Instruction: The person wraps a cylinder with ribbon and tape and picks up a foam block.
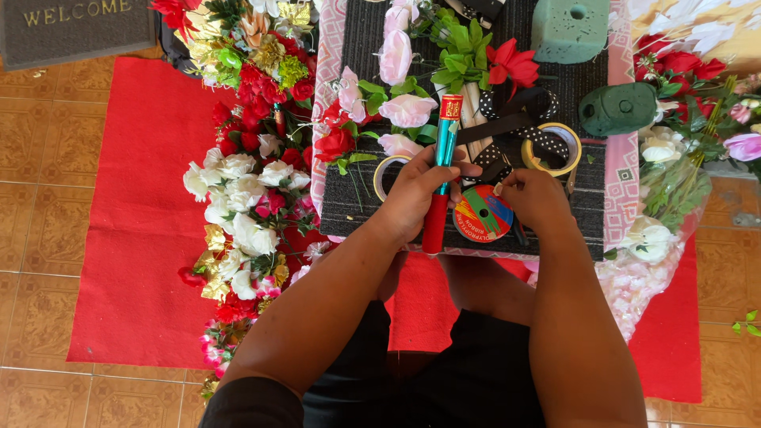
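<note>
My left hand (418, 190) grips a long tube (441, 170) with a red lower half and a shiny teal upper half, held upright over a low table (357, 208) covered with a dark mat. My right hand (535, 198) pinches a small pale bit at its fingertips, just above a ribbon spool (480, 214) with a red, green and blue label. Black ribbon with white dots (507, 127) trails from behind the hands toward the far side.
Tape rolls (555, 147) lie by the hands. Pink and red artificial flowers (396, 111) cover the mat. Two green foam blocks (617, 108) sit at the far right. More flowers (246, 182) pile on the red rug (135, 238) at left and in plastic wrap (674, 198) at right.
</note>
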